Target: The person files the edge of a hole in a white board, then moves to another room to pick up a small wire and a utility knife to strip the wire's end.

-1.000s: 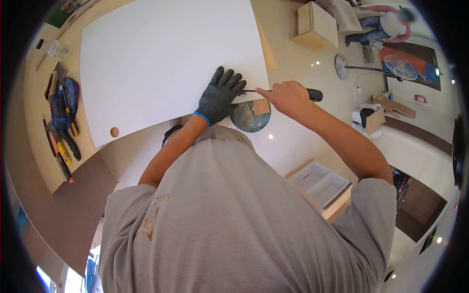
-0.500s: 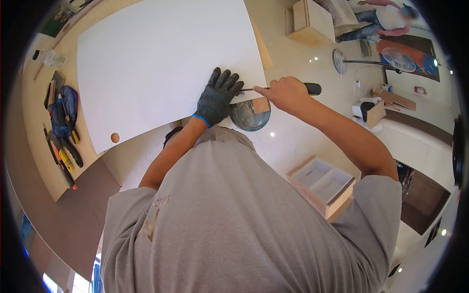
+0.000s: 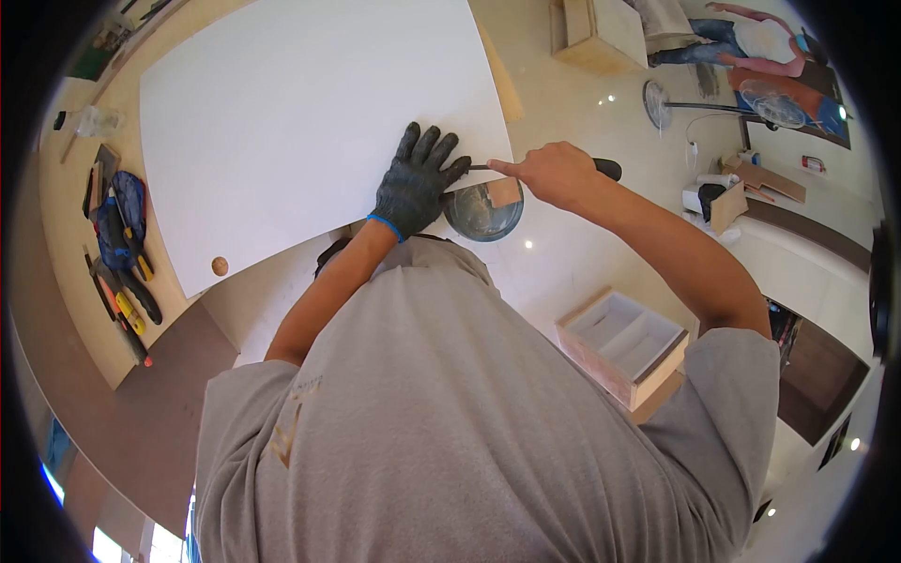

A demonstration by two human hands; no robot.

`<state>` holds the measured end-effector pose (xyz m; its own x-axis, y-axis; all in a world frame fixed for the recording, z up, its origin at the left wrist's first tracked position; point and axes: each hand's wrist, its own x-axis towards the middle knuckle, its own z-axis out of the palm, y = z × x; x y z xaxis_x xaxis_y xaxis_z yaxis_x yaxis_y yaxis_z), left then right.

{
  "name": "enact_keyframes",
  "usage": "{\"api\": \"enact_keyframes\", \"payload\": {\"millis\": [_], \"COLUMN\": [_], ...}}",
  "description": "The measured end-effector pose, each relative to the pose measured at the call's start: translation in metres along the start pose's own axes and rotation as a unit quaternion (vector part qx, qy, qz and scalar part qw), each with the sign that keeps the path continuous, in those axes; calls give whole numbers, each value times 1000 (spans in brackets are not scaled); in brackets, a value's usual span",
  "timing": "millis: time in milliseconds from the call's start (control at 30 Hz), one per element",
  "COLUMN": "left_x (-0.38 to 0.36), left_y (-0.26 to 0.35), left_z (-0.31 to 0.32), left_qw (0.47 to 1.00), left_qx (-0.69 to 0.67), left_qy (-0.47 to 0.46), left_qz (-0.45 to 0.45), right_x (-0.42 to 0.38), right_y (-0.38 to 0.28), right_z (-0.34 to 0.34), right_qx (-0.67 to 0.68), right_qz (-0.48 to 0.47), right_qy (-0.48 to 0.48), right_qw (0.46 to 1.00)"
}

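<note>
My left hand (image 3: 418,183), in a dark knitted glove with a blue cuff, lies flat on a large white panel (image 3: 300,113) near its right-hand corner, fingers spread. Its thumb rests beside the tip of a long, thin-shafted hand tool. Bare, my right hand (image 3: 558,175) is closed around this tool, whose dark handle (image 3: 608,169) sticks out to the right. The index finger stretches along the shaft toward the panel's edge. Just where the tip meets the panel is too small to tell. Below that corner is a round dark stool-like top (image 3: 483,214) with a small brown wood piece (image 3: 504,192) on it.
Left of the panel, a blue tool pouch (image 3: 117,220), pliers (image 3: 139,293) and a yellow cutter (image 3: 129,312) lie on plywood, with a clear bottle (image 3: 97,121) farther back. A divided wooden box (image 3: 624,342) stands lower right. Another person (image 3: 751,42) and a pedestal fan (image 3: 713,106) are far right.
My right hand still grips the tool, its handle turned slightly, with the green part now hidden. My left hand has shifted slightly up and left in view. The other person has moved a little.
</note>
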<state>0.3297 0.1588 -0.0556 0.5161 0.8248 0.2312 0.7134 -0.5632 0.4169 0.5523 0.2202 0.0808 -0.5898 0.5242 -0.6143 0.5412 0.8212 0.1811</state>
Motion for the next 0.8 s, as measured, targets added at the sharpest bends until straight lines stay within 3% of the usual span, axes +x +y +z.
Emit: {"api": "enact_keyframes", "payload": {"millis": [267,467,667,800], "left_x": [0,1,0,1], "left_y": [0,-1,-2,-2], "left_z": [1,3,1,1], "left_qw": [1000,1000,1000,1000], "left_qx": [-9,-12,-1,4], "left_qy": [2,-7,-14,-15], "left_qz": [-1,-1,2,-1], "right_x": [-8,-2,-9,-12], "right_y": [-10,-10,-18,-25], "right_z": [-15,-26,-30,-29], "right_qx": [8,108,160,112], "right_qz": [13,55,66,64], "right_qy": [-6,-80,-87,-47], "right_qw": [1000,989,981,991]}}
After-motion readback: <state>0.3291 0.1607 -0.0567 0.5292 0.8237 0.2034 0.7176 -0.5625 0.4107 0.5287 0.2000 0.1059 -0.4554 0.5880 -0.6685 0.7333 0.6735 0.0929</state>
